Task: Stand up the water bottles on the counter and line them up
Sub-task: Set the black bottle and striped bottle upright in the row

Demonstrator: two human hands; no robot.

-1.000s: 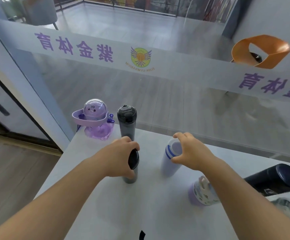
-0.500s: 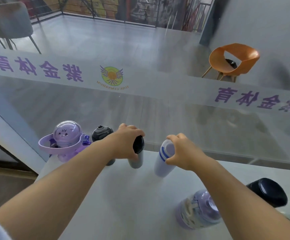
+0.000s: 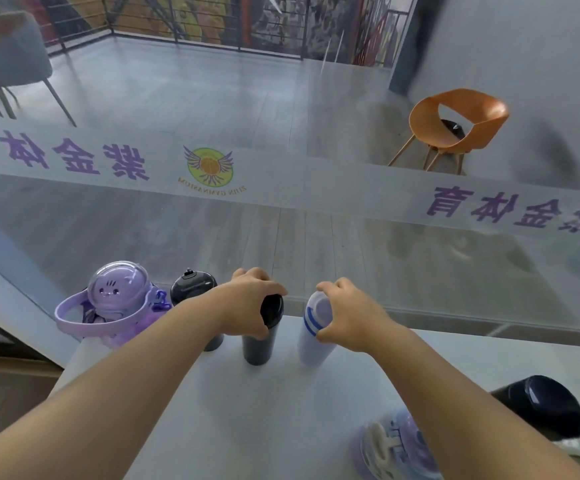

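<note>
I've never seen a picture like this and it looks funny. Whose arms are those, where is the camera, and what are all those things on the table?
The camera sits on a person's head and looks down, so the arms you see belong to that person. There is no robot here.

The left hand grips the top of a dark bottle. The right hand grips a white bottle with blue stripes. Both bottles stand upright on the white counter.

Further left stand a grey bottle with a black lid and a purple bottle with a dome lid and a little face.

At the lower right lie a big black bottle and a purple patterned bottle, partly hidden by the arm. Behind the counter is a glass wall.
</note>
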